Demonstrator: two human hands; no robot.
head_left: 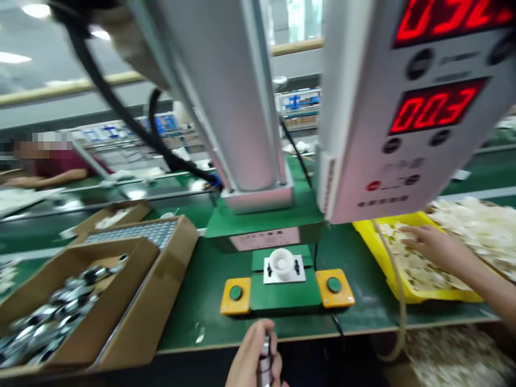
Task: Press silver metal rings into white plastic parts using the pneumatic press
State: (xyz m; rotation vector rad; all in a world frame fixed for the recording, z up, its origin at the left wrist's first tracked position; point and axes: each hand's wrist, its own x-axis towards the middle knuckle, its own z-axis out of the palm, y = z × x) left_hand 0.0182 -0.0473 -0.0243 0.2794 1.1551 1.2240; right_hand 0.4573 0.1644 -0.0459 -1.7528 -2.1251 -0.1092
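At the bottom centre my left hand [253, 355] is wrapped round a shiny metal part [264, 363], just below the bench's front edge. My right hand [431, 244] reaches into a yellow tray [419, 294] of flat cream-coloured pieces [415, 269], its fingers stretched out over them. Between the hands, a white round fixture [282, 262] sits on a plate on the green machine base [282, 295]. Orange boxes with green buttons stand left [236, 296] and right [334, 288] of the base.
Cardboard boxes [161, 290] at left hold metal parts [52, 317]. A grey press column [242, 97] and a control box [387, 134] with red digits rise in front. A hose [401, 312] hangs beside the tray. A person [60, 164] sits far left.
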